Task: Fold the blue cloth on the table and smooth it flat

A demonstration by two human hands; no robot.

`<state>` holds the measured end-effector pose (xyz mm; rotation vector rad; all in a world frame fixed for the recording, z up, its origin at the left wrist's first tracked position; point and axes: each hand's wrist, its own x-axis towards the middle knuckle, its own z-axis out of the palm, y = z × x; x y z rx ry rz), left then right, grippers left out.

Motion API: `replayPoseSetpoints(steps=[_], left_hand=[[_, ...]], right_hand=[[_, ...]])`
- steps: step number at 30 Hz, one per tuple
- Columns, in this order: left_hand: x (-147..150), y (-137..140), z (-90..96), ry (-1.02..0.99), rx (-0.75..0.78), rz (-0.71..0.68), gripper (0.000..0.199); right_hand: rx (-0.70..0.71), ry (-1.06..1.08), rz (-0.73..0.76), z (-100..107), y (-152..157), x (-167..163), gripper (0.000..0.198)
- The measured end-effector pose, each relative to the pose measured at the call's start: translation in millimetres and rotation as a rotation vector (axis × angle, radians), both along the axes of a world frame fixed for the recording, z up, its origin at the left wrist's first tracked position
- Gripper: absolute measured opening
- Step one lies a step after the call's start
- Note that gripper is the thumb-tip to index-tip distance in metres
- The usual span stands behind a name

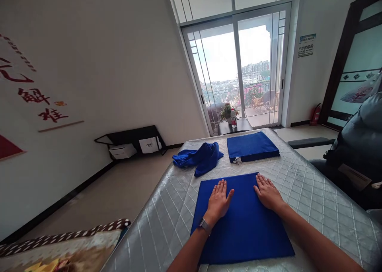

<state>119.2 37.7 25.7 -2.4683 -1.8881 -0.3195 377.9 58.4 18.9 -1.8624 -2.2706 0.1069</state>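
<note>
A blue cloth (244, 228) lies spread flat as a near-square in front of me. My left hand (218, 200) rests palm down near its far left part, fingers together and stretched out, thumb apart; a watch is on that wrist. Flat on the cloth's far right corner is my right hand (267, 192), its fingers extended. Beyond the cloth, a neat stack of folded blue cloths (252, 145) shows a white tag at its near edge. To the left of the stack sits a crumpled blue cloth (199, 157).
Everything blue lies on a quilted silver-grey mattress (161, 220). A dark chair (362, 133) stands to the right. Past the mattress are a small table (244, 125) with a plant and a bottle (233, 118), and a sliding glass door. A black shelf (131, 138) leans by the left wall.
</note>
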Motion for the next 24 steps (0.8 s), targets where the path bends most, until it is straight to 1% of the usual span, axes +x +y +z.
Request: replayPoseSetpoints(steps=[4, 6, 8, 10, 14, 19, 24], left_hand=[[-54.9, -0.2, -6.4, 0.024, 0.026, 0.095, 0.068], [-74.4, -1.2, -9.2, 0.021, 0.034, 0.135, 0.069], [-85.9, -2.4, -10.8, 0.015, 0.034, 0.165, 0.071], [-90.3, -3.1, -11.4, 0.009, 0.034, 0.186, 0.075], [-90.0, -2.6, -11.8, -0.012, 0.037, 0.211, 0.084], [-90.6, -1.2, -12.9, -0.001, 0.04, 0.201, 0.088], [-89.9, -2.2, -11.9, -0.007, 0.036, 0.232, 0.089]], right_hand=[[0.005, 0.0, 0.003, -1.2, 0.3, 0.6, 0.07], [0.006, 0.009, 0.002, -2.6, 1.0, 1.3, 0.07], [0.008, 0.014, 0.004, -3.8, 1.6, 1.8, 0.07], [0.012, 0.013, 0.01, -4.6, 2.0, 2.0, 0.07], [0.019, 0.004, 0.014, -5.3, 2.3, 1.9, 0.069], [0.036, -0.03, 0.027, -8.6, 3.4, 2.6, 0.069], [0.028, -0.057, 0.013, -9.1, 3.5, 1.8, 0.07]])
